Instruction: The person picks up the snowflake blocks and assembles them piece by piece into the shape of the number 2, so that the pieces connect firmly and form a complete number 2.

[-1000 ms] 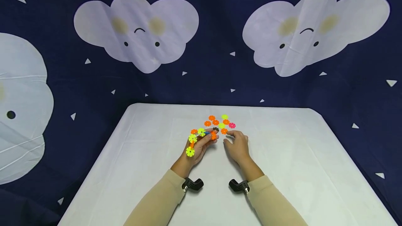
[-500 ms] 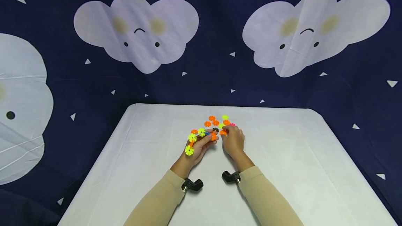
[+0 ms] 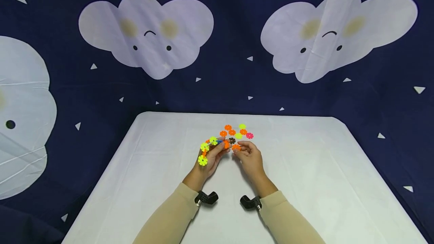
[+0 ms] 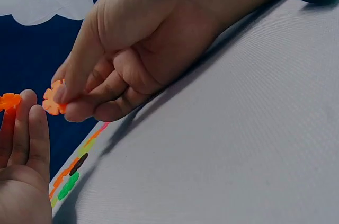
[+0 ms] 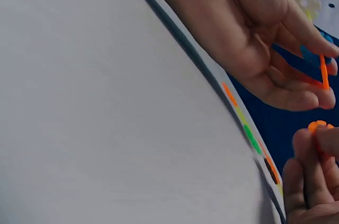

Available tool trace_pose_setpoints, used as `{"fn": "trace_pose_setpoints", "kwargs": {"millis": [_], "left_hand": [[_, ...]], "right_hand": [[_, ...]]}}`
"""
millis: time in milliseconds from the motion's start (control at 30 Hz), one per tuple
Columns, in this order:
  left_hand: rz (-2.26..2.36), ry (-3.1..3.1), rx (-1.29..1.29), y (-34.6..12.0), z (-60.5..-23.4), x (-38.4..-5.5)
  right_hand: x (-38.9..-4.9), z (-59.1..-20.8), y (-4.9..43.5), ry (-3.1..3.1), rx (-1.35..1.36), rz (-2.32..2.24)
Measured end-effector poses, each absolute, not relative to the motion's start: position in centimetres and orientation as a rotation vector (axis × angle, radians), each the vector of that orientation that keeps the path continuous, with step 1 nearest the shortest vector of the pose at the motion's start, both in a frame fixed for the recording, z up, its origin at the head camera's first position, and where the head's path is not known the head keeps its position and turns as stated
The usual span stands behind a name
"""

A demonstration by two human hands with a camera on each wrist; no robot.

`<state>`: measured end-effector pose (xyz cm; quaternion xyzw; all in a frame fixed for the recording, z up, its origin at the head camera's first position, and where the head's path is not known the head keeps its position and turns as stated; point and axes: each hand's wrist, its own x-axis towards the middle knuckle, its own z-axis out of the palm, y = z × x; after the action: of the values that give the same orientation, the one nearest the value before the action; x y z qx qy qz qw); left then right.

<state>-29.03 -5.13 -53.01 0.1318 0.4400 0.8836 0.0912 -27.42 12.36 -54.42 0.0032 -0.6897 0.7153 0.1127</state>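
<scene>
My left hand [image 3: 210, 163] pinches the end of a chain of notched plastic snowflake discs between thumb and fingers. Orange, blue and yellow-green discs make up the chain, which trails over the hand's back to a yellow-green disc [image 3: 202, 160]. Its end orange disc [image 5: 324, 71] shows edge-on in the right wrist view, beside the blue disc [image 5: 310, 54]. Facing it, my right hand [image 3: 252, 163] pinches a loose orange snowflake disc [image 4: 53, 99] between thumb and fingertips. A small gap separates this disc from the chain's end.
Several loose orange and yellow-green discs, among them an orange disc [image 3: 228, 127], a pink disc [image 3: 249, 135] and a dark disc [image 3: 232, 141], lie beyond the hands on the white table [image 3: 305, 183]. A green disc [image 4: 69, 186] shows in the left wrist view. A dark blue cloud-print cloth [image 3: 237, 86] hangs behind.
My right hand reached to the loose discs, took an orange one and brought it back toward the left hand. The left hand with the chain shifted slightly left.
</scene>
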Motion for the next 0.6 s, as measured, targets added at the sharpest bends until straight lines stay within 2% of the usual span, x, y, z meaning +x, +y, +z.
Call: {"fn": "trace_pose_setpoints", "kwargs": {"millis": [400, 600], "left_hand": [[2.689, 1.310, 0.293, -5.2, -52.4, -28.8], [2.656, 1.273, 0.250, -5.2, -52.4, -28.6]], "right_hand": [[-25.5, -54.5, 10.9, -1.829, 0.273, 2.016], [-25.4, -54.6, 10.6, -1.819, 0.279, 1.976]]}}
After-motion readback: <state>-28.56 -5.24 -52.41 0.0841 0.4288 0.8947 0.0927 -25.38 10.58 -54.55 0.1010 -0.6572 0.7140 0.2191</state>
